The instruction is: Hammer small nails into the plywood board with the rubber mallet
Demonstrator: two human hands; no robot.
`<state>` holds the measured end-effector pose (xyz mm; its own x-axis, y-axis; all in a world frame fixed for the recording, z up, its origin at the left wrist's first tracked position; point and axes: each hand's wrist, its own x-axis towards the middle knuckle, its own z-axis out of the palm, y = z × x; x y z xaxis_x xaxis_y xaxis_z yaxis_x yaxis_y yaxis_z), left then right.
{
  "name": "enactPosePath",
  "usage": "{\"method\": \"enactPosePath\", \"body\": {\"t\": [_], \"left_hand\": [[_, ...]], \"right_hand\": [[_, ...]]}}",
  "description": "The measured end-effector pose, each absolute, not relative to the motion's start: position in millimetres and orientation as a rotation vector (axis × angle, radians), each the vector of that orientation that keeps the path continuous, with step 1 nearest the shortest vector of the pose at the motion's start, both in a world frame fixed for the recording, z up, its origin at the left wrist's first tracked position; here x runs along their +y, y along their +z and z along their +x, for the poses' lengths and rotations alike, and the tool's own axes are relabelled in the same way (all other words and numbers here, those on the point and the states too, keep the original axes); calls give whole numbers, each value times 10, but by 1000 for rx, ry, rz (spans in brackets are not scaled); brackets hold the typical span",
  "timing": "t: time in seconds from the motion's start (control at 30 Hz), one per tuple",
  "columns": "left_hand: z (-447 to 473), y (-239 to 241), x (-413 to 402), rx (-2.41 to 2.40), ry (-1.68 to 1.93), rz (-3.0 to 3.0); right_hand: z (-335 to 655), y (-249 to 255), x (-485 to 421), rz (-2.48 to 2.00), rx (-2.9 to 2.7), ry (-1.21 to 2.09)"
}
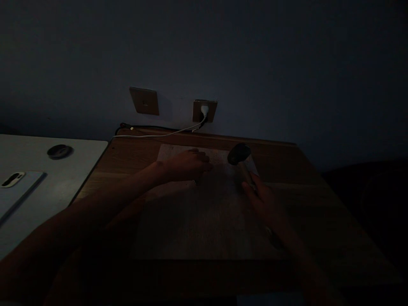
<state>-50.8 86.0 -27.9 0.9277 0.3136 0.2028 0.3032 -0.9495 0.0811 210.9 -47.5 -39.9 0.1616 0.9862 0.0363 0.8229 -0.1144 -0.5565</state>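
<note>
The scene is very dark. My right hand (261,197) is closed round the wooden handle of a hammer (239,158), whose dark head sits raised over the far right of a pale wooden board (204,221). My left hand (188,165) rests on the far part of the board with its fingers pinched together over something small near the board surface, perhaps a nail; I cannot make it out. The hammer head is a short way to the right of my left fingers.
The board lies on a brown wooden table (318,204). A white cable (159,135) runs from a wall socket (204,111); a second wall plate (144,101) is to its left. A white table (38,178) at left holds a dark round object (59,151) and a flat device (19,187).
</note>
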Motion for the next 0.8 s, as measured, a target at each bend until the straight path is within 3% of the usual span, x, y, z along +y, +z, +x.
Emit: {"method": "enactPosePath", "body": {"t": [0.27,0.8], "left_hand": [[-141,-507,1251,734,717,2333],[122,-838,1369,753,698,2304]], "right_hand": [[2091,-397,-478,-2028,-1695,464],[2168,-443,-484,-1977,-1631,532]]}}
